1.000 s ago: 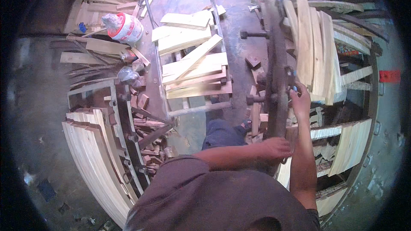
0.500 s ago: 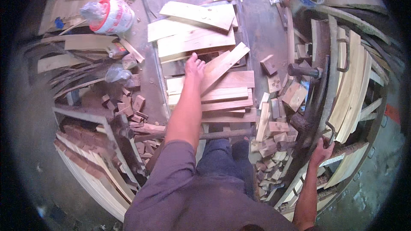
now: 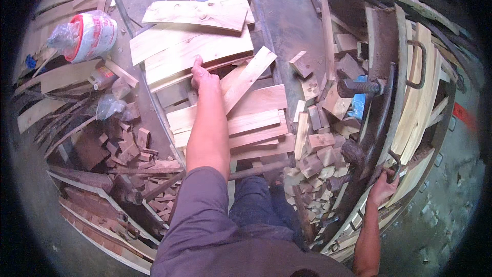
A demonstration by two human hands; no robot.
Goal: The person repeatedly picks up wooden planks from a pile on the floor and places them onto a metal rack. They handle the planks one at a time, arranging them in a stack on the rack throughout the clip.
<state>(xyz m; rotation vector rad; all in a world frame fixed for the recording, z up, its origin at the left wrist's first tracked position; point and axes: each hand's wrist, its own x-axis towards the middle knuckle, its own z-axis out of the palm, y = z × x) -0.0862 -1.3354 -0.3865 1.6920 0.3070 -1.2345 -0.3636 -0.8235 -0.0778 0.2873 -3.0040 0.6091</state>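
My left hand (image 3: 205, 78) reaches forward to the near edge of a wide pale wooden board (image 3: 189, 54). Its thumb lies over that edge, while the curled fingers are mostly hidden from view. Just right of the hand, a narrow plank (image 3: 251, 78) lies slanted across other boards. Another board (image 3: 197, 14) rests on top of the far end of the stack. At the right, my right hand (image 3: 383, 189) is closed round a bent metal handle (image 3: 395, 163) on the dark metal clamp frame.
Wooden offcuts (image 3: 320, 156) lie heaped on the right, more on the left. A white bucket with a red rim (image 3: 97, 36) stands at far left. Thick bolts (image 3: 359, 88) jut from the right frame, beside upright boards (image 3: 412, 102). A metal bar (image 3: 261, 168) crosses before my legs.
The view has shifted, so the stack sits further left and lower. My left hand has come to the wide board's near edge, thumb on top. My right hand stays on the handle.
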